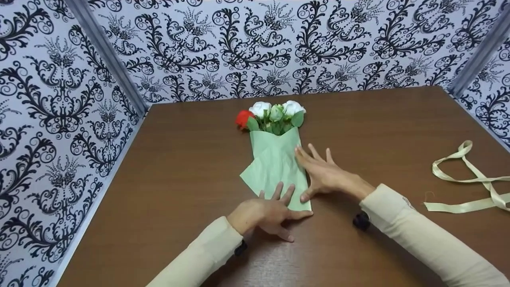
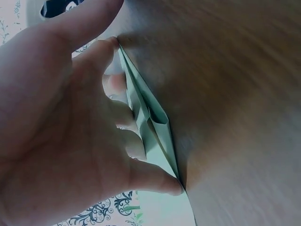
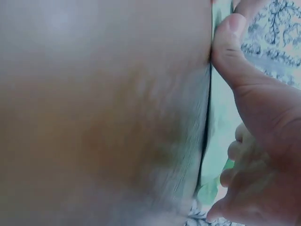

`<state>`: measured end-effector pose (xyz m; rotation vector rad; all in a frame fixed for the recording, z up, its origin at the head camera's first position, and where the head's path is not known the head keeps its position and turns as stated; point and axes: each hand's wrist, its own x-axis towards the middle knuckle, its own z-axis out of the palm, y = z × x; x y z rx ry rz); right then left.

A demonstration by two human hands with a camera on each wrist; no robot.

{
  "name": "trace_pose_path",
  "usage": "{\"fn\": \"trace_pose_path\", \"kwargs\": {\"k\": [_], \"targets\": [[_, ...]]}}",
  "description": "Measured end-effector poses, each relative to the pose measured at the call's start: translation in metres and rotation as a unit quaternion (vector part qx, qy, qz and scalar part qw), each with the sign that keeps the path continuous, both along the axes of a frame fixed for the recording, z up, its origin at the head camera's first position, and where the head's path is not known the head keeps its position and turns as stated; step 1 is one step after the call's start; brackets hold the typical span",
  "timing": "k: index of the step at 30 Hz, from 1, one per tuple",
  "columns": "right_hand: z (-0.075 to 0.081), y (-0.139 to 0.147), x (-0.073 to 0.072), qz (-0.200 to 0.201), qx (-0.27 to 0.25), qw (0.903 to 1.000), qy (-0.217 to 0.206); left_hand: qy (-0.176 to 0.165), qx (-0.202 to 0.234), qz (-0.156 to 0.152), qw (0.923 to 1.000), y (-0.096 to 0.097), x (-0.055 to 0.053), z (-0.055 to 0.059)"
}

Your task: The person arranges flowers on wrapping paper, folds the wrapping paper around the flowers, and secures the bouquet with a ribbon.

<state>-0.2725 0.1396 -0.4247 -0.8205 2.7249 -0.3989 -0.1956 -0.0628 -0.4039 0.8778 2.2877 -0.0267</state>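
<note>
1. Taking the paper as the clock's centre in the head view, the wrapped bunch lies flat on the brown table (image 1: 187, 155), flower heads at 12 and the narrower end towards 6.
2. The green paper (image 1: 275, 153) looks thin, light and easily creased. A loose corner juts out at 9, and the left wrist view shows the layers gaping at the 6 o'clock end, so the folds would probably spring apart without pressure.
3. The left hand (image 1: 267, 215) is at 6, fingers spread and apart, resting across the paper's lower end and clamped on nothing.
4. The right hand (image 1: 324, 174) is at 3, its fingers and thumb apart, touching the long edge without gripping it.
5. At 12 are two white flowers (image 1: 260, 109) and a pale bud (image 1: 276, 113), with a red flower (image 1: 244, 119) at 11. They look light and soft, likely to bend or crush if squeezed.
6. The stems are hidden; the best hold is probably low, around the wrapped part near 6, gently enough to spare the paper.
7. A cream ribbon (image 1: 458, 207) lies well apart, near 3, and looks limp and perhaps slippery.
</note>
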Motion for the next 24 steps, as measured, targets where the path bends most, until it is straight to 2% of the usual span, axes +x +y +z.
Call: {"fn": "trace_pose_path", "kwargs": {"k": [10, 15, 19, 24], "targets": [[0.0, -0.003, -0.04, -0.034, 0.025, 0.9991, -0.005, -0.004, 0.005, 0.007, 1.0, -0.001, 0.0, 0.001], [0.002, -0.003, -0.052, -0.052, 0.019, 0.9984, -0.01, -0.007, 0.01, 0.011, 0.9999, -0.001, -0.002, 0.002], [0.002, -0.001, -0.046, -0.056, -0.001, 0.9984, 0.002, -0.001, 0.008, 0.018, 0.9998, 0.0, -0.003, 0.002], [-0.003, 0.004, -0.015, -0.045, -0.022, 0.9987, -0.008, -0.001, 0.005, 0.018, 0.9998, 0.0, 0.0, 0.002]]}}
